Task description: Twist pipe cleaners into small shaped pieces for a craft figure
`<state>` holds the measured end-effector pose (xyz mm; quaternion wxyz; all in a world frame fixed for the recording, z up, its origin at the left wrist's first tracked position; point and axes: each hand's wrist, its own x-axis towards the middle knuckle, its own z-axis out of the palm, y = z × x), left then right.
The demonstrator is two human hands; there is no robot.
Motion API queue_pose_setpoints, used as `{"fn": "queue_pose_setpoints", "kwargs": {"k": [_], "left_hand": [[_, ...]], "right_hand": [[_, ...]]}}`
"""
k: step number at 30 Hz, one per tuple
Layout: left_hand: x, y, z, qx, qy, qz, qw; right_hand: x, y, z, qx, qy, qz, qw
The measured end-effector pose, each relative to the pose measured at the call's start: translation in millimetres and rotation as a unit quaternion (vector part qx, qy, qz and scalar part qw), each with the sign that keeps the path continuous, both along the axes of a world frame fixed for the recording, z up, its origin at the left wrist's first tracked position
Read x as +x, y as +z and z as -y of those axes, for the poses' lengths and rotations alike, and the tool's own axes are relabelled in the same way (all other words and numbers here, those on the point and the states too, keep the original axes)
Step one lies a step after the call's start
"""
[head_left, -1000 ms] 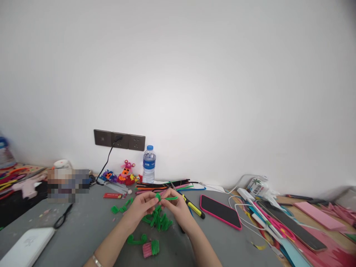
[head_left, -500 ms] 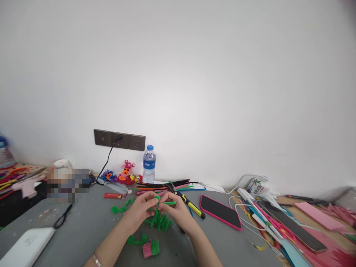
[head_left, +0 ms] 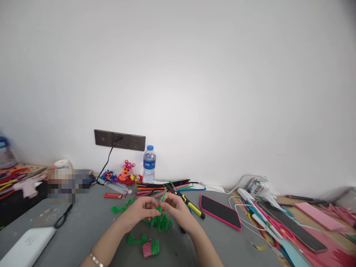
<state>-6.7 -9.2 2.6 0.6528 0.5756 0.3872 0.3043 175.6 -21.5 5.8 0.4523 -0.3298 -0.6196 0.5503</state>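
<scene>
The fuzzy green pipe-cleaner strip, pinched by the fingertips of the left hand and right hand, now points toward twelve o'clock instead of three, suggesting a turned grip. Fuzzy green pipe-cleaner pieces lie at six o'clock.

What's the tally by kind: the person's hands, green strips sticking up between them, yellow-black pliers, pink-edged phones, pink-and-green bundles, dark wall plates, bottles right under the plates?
Hands: 2, left hand and right hand
Green strip: 1
Pliers: 1
Phone: 1
Pink-and-green bundle: 1
Wall plates: 3
Bottle: 1
Total: 10
</scene>
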Motion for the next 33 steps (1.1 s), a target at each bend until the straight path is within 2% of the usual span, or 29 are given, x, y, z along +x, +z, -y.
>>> {"fn": "queue_pose_setpoints", "kwargs": {"k": [3, 11, 15, 22, 29, 33], "left_hand": [[-0.5, -0.2, -0.5, 0.005, -0.002, -0.006, 1.0], [3.2, -10.8, -5.6, -0.03, 0.109, 0.114, 0.987], [5.2, -10.1, -6.8, -0.037, 0.138, 0.13, 0.981], [4.5, -7.6, -4.0, -0.009, 0.056, 0.081, 0.995], [1.0, -5.4, -0.4, 0.013, -0.038, 0.086, 0.995], [1.0, -3.0, 1.3, 0.024, -0.045, 0.104, 0.993]], "right_hand": [[-1.6, -0.8, -0.7, 0.0, 0.0, -0.009, 1.0], [-0.4, -5.6, -2.1, 0.007, 0.002, -0.028, 1.0], [-1.8, -5.5, -2.0, 0.002, 0.003, -0.035, 0.999], [-1.3, -8.9, -5.9, 0.031, -0.031, -0.029, 0.999], [-3.6, -3.4, -0.3, 0.021, 0.033, -0.036, 0.999], [-3.1, -4.8, 0.0, 0.003, 0.045, -0.046, 0.998]]}}
